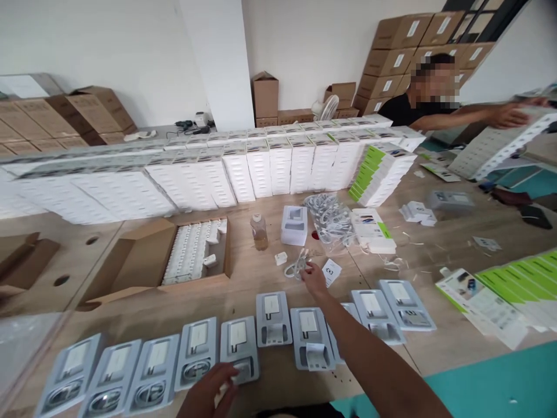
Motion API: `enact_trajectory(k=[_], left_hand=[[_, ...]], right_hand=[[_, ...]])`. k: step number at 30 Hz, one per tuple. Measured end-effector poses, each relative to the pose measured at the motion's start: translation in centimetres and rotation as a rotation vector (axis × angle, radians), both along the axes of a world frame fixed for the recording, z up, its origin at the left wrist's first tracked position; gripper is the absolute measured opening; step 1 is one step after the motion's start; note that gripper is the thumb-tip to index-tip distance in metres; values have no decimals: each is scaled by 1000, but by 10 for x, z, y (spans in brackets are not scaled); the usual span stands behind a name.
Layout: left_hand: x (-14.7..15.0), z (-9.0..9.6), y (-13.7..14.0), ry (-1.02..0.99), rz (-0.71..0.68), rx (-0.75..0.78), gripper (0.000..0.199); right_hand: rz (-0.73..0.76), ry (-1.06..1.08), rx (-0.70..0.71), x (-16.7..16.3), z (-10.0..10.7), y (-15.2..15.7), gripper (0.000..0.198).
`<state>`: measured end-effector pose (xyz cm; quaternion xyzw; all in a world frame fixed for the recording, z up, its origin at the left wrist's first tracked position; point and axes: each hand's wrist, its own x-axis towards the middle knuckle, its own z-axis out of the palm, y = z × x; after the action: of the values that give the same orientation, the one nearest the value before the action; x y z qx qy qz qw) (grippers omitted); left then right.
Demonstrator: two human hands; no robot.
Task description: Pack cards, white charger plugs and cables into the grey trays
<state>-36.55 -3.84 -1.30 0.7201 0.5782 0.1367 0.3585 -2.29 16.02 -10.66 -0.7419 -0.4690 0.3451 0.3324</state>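
In the head view my right hand (314, 280) reaches forward, its fingertips closed on the edge of a coiled white cable (296, 268) on the wooden table. Just left of the cable lies a small white adapter block (281, 258), and a printed card (331, 271) is to the right of my fingers. My left hand (211, 390) is low in front, thumb and fingers apart, beside the lower compartment of a grey plastic tray (241, 331). Several trays stand in a row, each with a white rectangular piece on top; the left ones, such as this tray (198, 334), also hold coiled cables.
An open carton (139, 261) of white adapters stands left, beside a bottle (259, 232). A bag of cables (331, 217) and a white box stack (294, 225) lie ahead. White boxes (278, 165) form a wall behind. A co-worker (435, 98) handles boxes at right.
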Motion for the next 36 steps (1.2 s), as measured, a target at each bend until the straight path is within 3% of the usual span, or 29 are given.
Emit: enact_trajectory(k=[3, 5, 8, 11, 14, 17, 20, 23, 26, 28, 31, 36], left_hand=[[26, 19, 25, -119, 118, -106, 29], [47, 26, 43, -309, 201, -183, 29], [67, 32, 63, -588, 189, -304, 33], [67, 37, 67, -668, 176, -394, 36], [52, 42, 60, -749, 251, -533, 38], [37, 44, 51, -796, 293, -657, 40], [27, 45, 45, -744, 171, -669, 39], [22, 43, 44, -670, 49, -617, 35], [17, 40, 45, -552, 42, -517, 32], [13, 40, 46, -449, -8, -379, 23], [11, 42, 46, -359, -77, -227, 12], [12, 28, 46, -560, 38, -328, 12]], right_hand=[[5, 176, 39, -16, 23, -29, 39], [72, 318, 38, -43, 42, -55, 38], [220, 640, -9, -90, 70, -98, 38], [293, 794, -61, -121, 91, -130, 37], [348, 521, -48, -129, 107, -143, 30], [404, -102, 73, -126, 125, -143, 18], [611, -534, 238, -125, 146, -136, 24], [917, -779, 304, -129, 160, -128, 13], [1013, -863, 308, -134, 171, -127, 13], [941, -796, 270, -137, 176, -130, 14], [747, -499, 201, -146, 179, -138, 15], [487, 203, 117, -166, 151, -144, 19]])
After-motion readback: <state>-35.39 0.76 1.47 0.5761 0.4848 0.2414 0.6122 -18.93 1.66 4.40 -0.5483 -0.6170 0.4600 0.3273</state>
